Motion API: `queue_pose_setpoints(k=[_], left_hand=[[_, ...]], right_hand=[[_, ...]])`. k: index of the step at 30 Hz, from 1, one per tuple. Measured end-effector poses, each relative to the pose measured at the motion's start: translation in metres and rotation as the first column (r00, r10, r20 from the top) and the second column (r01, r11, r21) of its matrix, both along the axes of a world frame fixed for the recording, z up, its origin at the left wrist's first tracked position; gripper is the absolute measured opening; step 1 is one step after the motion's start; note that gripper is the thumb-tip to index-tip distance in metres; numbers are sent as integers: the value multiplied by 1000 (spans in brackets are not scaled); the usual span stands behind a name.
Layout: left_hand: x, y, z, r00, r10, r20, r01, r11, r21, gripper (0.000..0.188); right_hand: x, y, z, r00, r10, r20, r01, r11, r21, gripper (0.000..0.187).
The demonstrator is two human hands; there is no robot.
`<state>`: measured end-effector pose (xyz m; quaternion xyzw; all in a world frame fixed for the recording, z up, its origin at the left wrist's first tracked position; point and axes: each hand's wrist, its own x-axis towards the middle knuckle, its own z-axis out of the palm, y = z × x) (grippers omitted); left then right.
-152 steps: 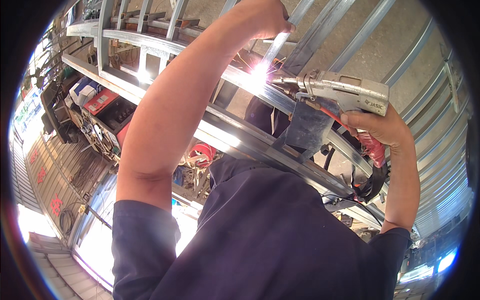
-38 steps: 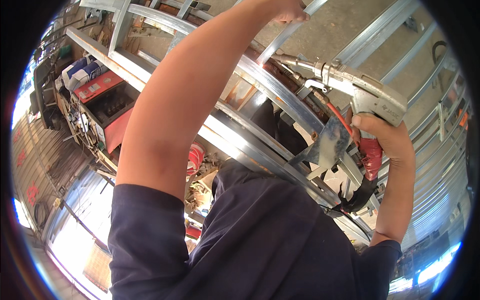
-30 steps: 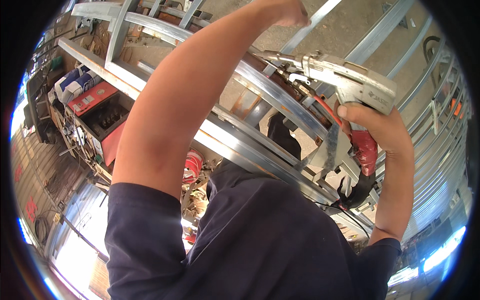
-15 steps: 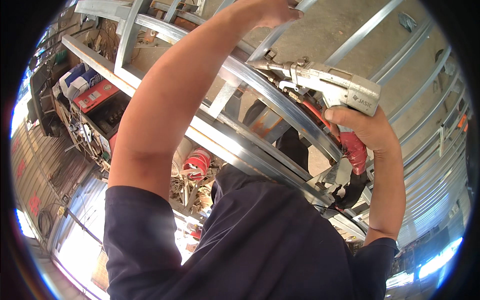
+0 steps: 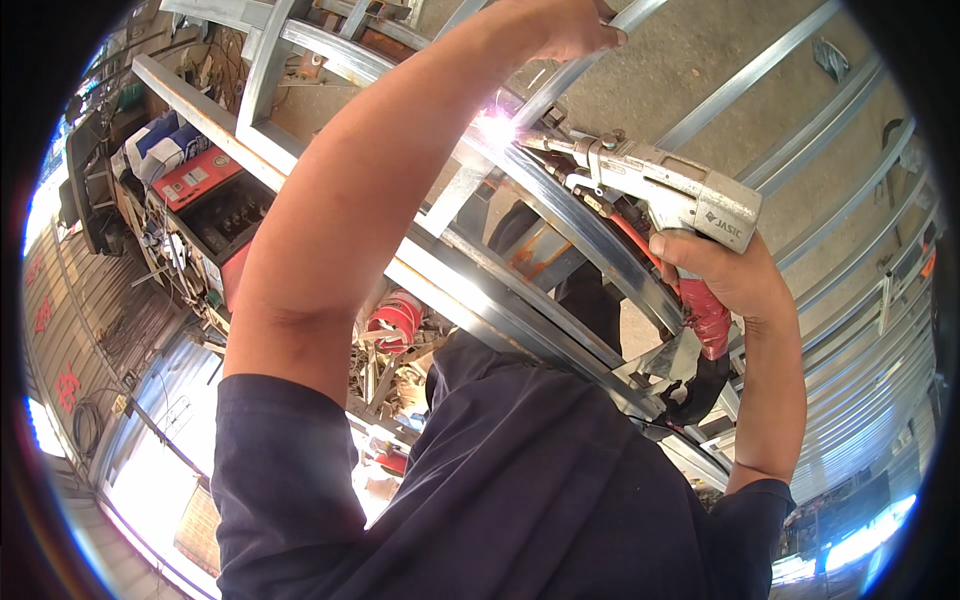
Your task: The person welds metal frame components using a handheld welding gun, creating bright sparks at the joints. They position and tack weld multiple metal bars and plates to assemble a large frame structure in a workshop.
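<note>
My right hand [image 5: 722, 266] is wrapped round the red-taped grip of a welding gun [image 5: 665, 182] with a worn silver body. The gun's nozzle points left, and a bright violet-white welding arc [image 5: 497, 129] glows at its tip. That glare sits where a slanting metal bar [image 5: 560, 88] meets a curved steel rail [image 5: 580, 233], hiding the joint itself. At the top edge my left hand [image 5: 570, 28] is closed on the upper part of the slanting bar, its fingers partly hidden. My left forearm crosses over the frame.
A red machine with an open dark compartment [image 5: 228, 213] stands at the left. Below the frame lie a red bucket [image 5: 397, 322] and scraps. More curved metal bars [image 5: 850, 225] spread to the right. A dark cable [image 5: 697, 392] hangs from the gun's grip.
A bright arc has appeared at the nozzle tip, with none lit before. The view has shifted slightly; both hands keep their holds.
</note>
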<state>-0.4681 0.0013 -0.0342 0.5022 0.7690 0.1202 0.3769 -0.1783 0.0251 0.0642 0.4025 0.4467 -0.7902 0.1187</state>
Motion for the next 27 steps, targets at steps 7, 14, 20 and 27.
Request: queue_pose_setpoints(k=[7, 14, 20, 27], left_hand=[[-1, 3, -2, 1000, -19, 6, 19, 1000, 1, 35], [-1, 5, -5, 999, -48, -6, 48, 999, 11, 30], [-2, 6, -8, 995, -94, -29, 95, 995, 31, 25], [-4, 7, -16, 980, -180, -87, 186, 980, 74, 20]], right_hand=[[3, 3, -4, 999, 46, 18, -46, 999, -4, 35], [3, 3, -2, 1000, 28, 9, -28, 1000, 3, 33], [6, 6, -3, 997, 74, 27, -74, 997, 10, 33], [11, 3, -3, 999, 43, 24, -44, 999, 16, 36]])
